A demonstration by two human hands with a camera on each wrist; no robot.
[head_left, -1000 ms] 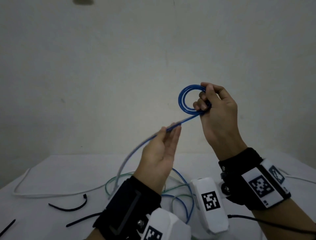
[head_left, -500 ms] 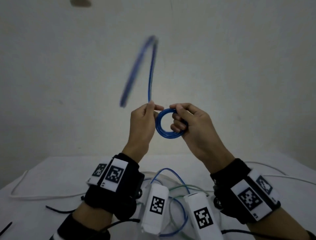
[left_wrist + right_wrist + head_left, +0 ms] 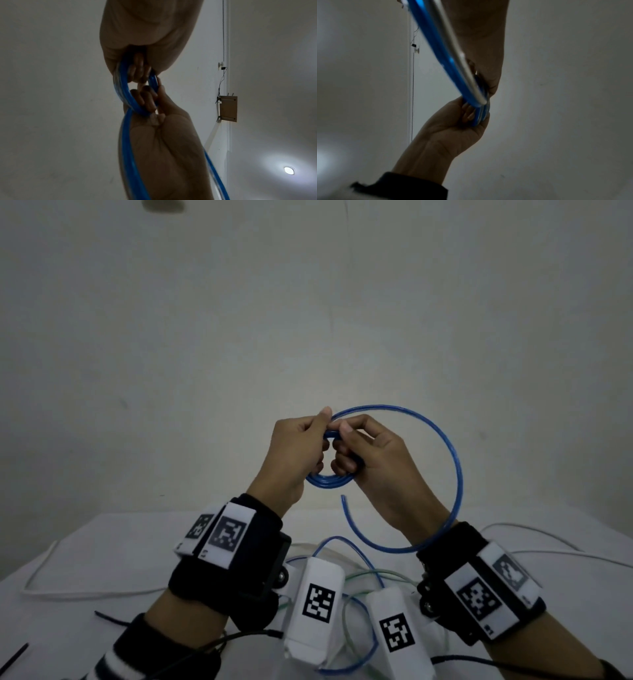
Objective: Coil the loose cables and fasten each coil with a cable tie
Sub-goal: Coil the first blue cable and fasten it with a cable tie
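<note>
A blue cable is wound into a small coil (image 3: 329,482) held in the air above the table. My left hand (image 3: 308,446) pinches the coil's top and left side. My right hand (image 3: 356,453) grips its right side, with fingers hooked through the loop. The free tail (image 3: 455,467) arcs out wide to the right, passes behind my right wrist and ends loose below the coil. The left wrist view shows the coil (image 3: 122,93) between the left hand (image 3: 139,70) above and the right hand (image 3: 145,100) below. In the right wrist view the left hand (image 3: 471,116) clasps the stacked turns (image 3: 482,113).
On the white table (image 3: 102,542) lie a loose white cable (image 3: 85,594), tangled blue (image 3: 346,542) and green (image 3: 376,573) cables under my wrists, and another white cable (image 3: 548,553) at the right. Black cable ties (image 3: 109,619) (image 3: 15,660) lie at the near left. A plain wall stands behind.
The hands have closed together on the coil. The tail, which whipped upward half a second ago, now curves round to the right and down. The coil sits lower than a second ago.
</note>
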